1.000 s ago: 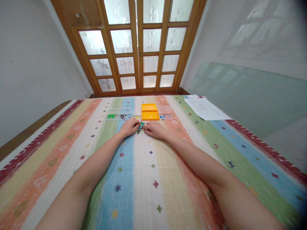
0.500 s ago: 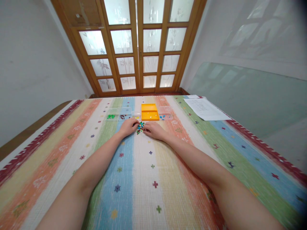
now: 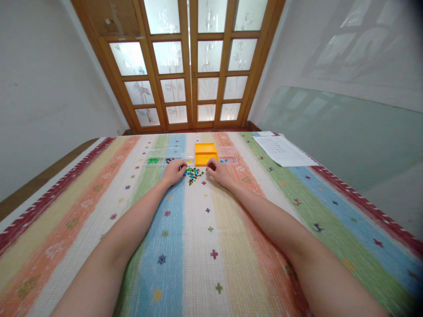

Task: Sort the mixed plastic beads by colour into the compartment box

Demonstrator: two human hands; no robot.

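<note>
A loose pile of small mixed pieces (image 3: 194,174), in blue, green, yellow and dark brown, lies on the striped cloth between my hands. At its left edge rests my left hand (image 3: 173,173), fingertips pinched together beside the pieces; whatever is in them is too small to make out. My right hand (image 3: 220,171) is right of the pile, at the front right corner of the yellow box (image 3: 205,146). Its fingers are curled together, and their contents cannot be made out. The yellow box stands open, with a few pale pieces inside.
Clear boxes flank the yellow one: left, a box (image 3: 155,154) holding green pieces (image 3: 153,160), then dark red pieces (image 3: 169,160) and a few yellow ones; right, a box (image 3: 230,152) with blue pieces (image 3: 224,161). Printed paper (image 3: 282,149) lies at the back right.
My right hand has moved right and slightly away from me, from the pile to the yellow box's corner. My left hand has shifted slightly left. More of the pile shows, spread wider.
</note>
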